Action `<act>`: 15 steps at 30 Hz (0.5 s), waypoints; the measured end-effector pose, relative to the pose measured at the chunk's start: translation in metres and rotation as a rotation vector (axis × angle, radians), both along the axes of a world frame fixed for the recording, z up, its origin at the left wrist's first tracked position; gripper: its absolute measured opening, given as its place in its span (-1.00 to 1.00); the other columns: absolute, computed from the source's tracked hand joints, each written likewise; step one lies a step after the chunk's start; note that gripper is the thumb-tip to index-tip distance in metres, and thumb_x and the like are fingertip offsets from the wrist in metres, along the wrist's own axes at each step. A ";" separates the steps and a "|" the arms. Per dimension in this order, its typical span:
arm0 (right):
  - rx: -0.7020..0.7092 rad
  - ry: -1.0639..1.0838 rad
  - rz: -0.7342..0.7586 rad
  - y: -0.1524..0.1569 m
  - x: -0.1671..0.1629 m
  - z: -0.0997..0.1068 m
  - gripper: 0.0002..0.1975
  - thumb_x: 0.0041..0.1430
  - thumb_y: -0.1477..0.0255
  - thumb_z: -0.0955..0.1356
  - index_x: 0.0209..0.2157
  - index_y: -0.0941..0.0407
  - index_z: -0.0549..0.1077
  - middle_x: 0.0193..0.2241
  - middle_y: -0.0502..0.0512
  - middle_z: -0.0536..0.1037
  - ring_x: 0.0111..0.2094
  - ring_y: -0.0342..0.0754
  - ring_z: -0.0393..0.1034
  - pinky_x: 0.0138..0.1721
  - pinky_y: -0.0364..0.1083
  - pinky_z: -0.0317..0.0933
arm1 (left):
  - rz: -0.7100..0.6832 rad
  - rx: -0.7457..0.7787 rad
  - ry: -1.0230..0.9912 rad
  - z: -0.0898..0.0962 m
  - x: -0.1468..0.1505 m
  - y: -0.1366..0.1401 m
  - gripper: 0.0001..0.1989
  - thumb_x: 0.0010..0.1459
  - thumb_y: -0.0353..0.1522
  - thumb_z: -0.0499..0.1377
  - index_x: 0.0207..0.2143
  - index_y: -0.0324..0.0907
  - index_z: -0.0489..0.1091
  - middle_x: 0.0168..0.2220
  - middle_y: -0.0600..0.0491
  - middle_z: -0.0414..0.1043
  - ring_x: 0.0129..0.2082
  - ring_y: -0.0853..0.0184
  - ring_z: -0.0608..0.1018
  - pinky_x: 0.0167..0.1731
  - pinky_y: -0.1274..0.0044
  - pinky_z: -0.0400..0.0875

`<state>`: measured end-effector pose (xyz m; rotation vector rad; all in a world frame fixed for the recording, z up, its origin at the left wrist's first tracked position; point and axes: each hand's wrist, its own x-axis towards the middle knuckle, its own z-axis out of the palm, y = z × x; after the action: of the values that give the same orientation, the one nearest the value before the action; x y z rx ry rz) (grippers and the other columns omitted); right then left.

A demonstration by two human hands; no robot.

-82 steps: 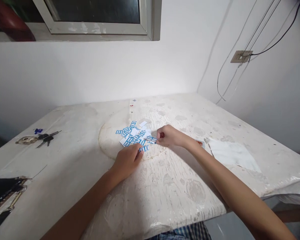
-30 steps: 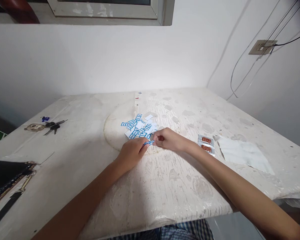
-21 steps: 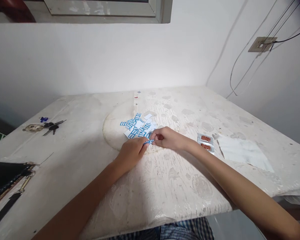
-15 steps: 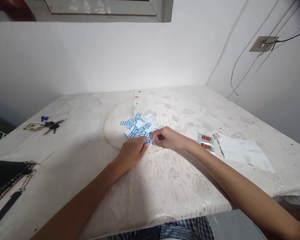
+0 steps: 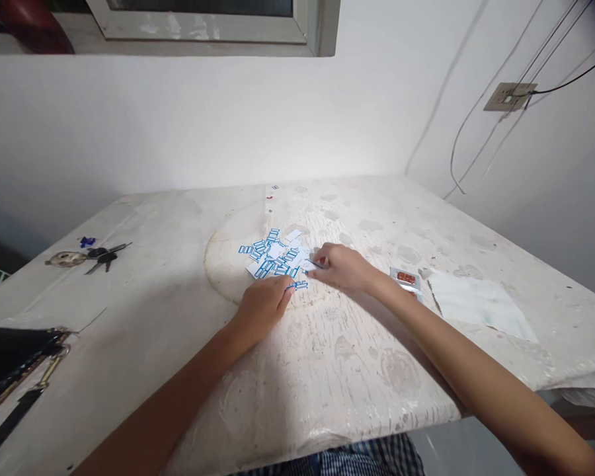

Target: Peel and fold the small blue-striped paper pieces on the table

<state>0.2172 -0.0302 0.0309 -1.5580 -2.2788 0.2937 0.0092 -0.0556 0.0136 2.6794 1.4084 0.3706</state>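
A loose pile of small white paper pieces printed with blue outlines (image 5: 274,254) lies in the middle of the table. At its near edge my left hand (image 5: 265,301) is closed, with a blue-printed strip of paper (image 5: 300,285) pinched between thumb and finger. My right hand (image 5: 341,266) is at the pile's right side, thumb and fingers pinched together on a thin blue-edged paper piece (image 5: 315,264). A plain white slip (image 5: 293,235) rests at the back of the pile.
The pale, stained table (image 5: 337,383) meets the wall behind. To the right are a blister pack of brown tablets (image 5: 406,278) and a white cloth (image 5: 476,304). On the left lie keys (image 5: 104,254), a blue bit (image 5: 86,242) and a black pouch (image 5: 14,363).
My right hand has moved slightly right and up, away from the strip in my left hand, and a thin paper piece now shows at its fingertips. My left hand has stayed near its place.
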 end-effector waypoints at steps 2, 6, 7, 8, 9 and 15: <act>0.017 -0.090 0.018 -0.002 -0.005 -0.004 -0.74 0.03 0.23 0.28 -0.43 0.15 0.41 -0.37 0.11 0.40 -0.43 -0.13 0.23 -0.50 -0.16 -0.04 | 0.000 -0.001 -0.016 -0.001 0.000 0.000 -0.77 0.22 -0.31 -0.15 -0.29 -0.15 0.26 -0.35 0.07 0.39 -0.36 0.32 0.39 -0.40 0.52 0.13; 0.099 -0.208 0.011 -0.003 -0.011 -0.007 -0.78 0.13 0.33 0.21 -0.40 0.16 0.40 -0.38 0.13 0.40 -0.40 -0.11 0.26 -0.50 -0.15 -0.05 | 0.004 -0.003 -0.025 -0.001 -0.001 0.000 -0.76 0.22 -0.31 -0.16 -0.29 -0.14 0.27 -0.35 0.07 0.39 -0.36 0.32 0.39 -0.40 0.52 0.14; 0.121 -0.230 0.012 -0.003 -0.011 -0.007 -0.77 0.15 0.35 0.18 -0.39 0.17 0.39 -0.38 0.14 0.40 -0.40 -0.11 0.26 -0.50 -0.15 -0.05 | 0.006 -0.001 -0.024 -0.001 -0.001 0.000 -0.76 0.22 -0.31 -0.16 -0.29 -0.14 0.27 -0.35 0.08 0.39 -0.36 0.33 0.38 -0.41 0.52 0.13; 0.140 -0.255 0.017 -0.004 -0.012 -0.007 -0.75 0.17 0.37 0.16 -0.38 0.18 0.39 -0.39 0.15 0.40 -0.41 -0.10 0.27 -0.49 -0.14 -0.04 | 0.006 0.002 -0.022 0.000 0.000 0.000 -0.76 0.22 -0.31 -0.16 -0.30 -0.14 0.27 -0.36 0.08 0.39 -0.37 0.33 0.38 -0.41 0.52 0.13; 0.158 -0.283 0.025 -0.004 -0.012 -0.007 -0.74 0.18 0.39 0.14 -0.38 0.20 0.39 -0.39 0.16 0.40 -0.41 -0.09 0.27 -0.48 -0.13 -0.04 | 0.007 0.003 -0.018 0.000 0.000 -0.001 -0.75 0.22 -0.31 -0.16 -0.31 -0.14 0.27 -0.37 0.08 0.38 -0.38 0.33 0.38 -0.42 0.53 0.13; 0.204 -0.404 0.093 -0.007 -0.014 -0.003 -0.81 0.13 0.46 0.19 -0.32 0.24 0.37 -0.38 0.21 0.42 -0.40 -0.05 0.29 -0.44 -0.11 -0.02 | 0.016 -0.009 0.006 0.003 0.000 -0.002 -0.75 0.22 -0.30 -0.17 -0.34 -0.14 0.25 -0.39 0.07 0.37 -0.39 0.34 0.38 -0.43 0.53 0.13</act>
<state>0.2033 -0.0371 0.0278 -1.5147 -2.5881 -0.2485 0.0092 -0.0580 0.0171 2.6663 1.4307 0.3573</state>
